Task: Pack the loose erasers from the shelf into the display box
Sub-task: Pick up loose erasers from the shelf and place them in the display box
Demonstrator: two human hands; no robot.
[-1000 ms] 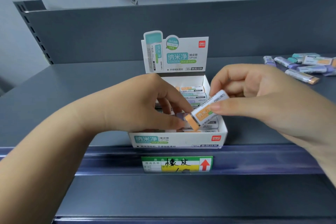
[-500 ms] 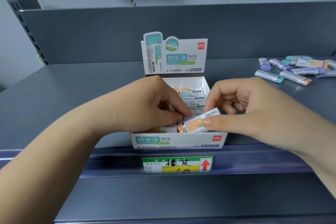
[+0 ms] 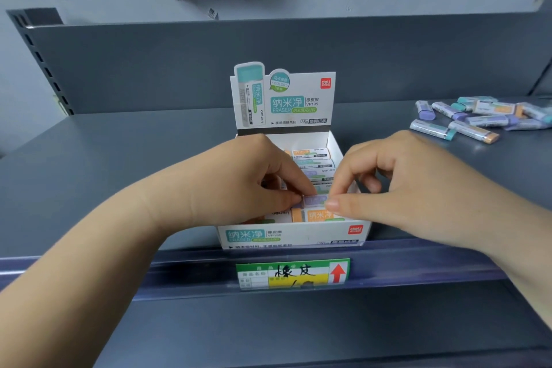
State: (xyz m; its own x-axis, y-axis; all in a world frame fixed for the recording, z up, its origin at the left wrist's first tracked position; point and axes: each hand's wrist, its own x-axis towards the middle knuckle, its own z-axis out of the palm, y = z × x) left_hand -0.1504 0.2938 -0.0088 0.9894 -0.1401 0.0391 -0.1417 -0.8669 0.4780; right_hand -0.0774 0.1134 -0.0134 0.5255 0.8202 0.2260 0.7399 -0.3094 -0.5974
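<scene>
Reading "deli ERASER VP195", the display box (image 3: pixel 294 237) sits under both hands (image 3: pixel 239 185) (image 3: pixel 397 188), each grip unclear.

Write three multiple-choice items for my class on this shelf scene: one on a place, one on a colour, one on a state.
1. Where does the pile of loose erasers lie?
A. far right of the shelf
B. left of the box
C. on the price label

2. What colour is the arrow on the price label?
A. blue
B. red
C. black

3. How is the orange eraser now?
A. held high above the box
B. lying on the shelf
C. lying in the display box

Answers: 1 A, the pile lies right of and behind the box. 2 B, a red arrow points up. 3 C, it lies in the front row below the fingers of the right hand and left hand.
</scene>
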